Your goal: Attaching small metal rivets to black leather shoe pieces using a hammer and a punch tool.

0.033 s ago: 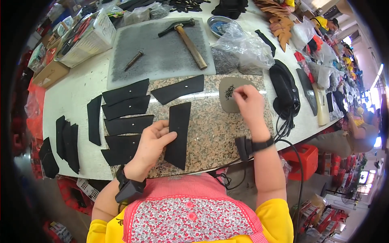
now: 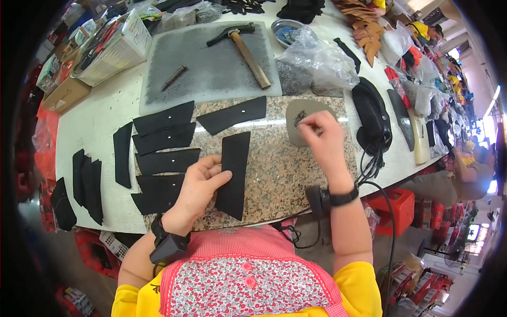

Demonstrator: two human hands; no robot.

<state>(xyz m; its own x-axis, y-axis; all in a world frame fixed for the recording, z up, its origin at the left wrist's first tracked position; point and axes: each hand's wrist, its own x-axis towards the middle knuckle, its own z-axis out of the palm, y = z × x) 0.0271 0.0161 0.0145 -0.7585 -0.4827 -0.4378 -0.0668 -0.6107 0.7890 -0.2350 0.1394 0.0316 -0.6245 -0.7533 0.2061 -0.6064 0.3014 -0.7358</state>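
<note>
My left hand [image 2: 196, 184] grips the left edge of a tapered black material piece [image 2: 234, 171], thumb on top, holding it over the speckled stone slab [image 2: 280, 179]. To the right, my right hand [image 2: 328, 141] has thumb and forefinger drawn together beside a heap of tiny dark metal bits [image 2: 299, 117] on a rounded grey-brown pad [image 2: 312, 105]. Whatever the fingertips pinch is too small to make out. Several similar black pieces [image 2: 168, 161], many with one small silvery stud, lie left of my left hand. Another studded black piece [image 2: 232, 116] rests farther back on the slab.
Behind the slab, a grey board [image 2: 206, 68] carries a wooden-handled hammer [image 2: 248, 58] and a metal punch [image 2: 174, 77]. Clear plastic bags [image 2: 322, 66] and a metal bowl [image 2: 285, 29] stand at back right. A black pouch with cords [image 2: 372, 116] lies right; a tool-filled box [image 2: 119, 53] stands left.
My right hand has shifted slightly over the heap, and its wrist has turned a little. My left hand and the black piece have barely moved.
</note>
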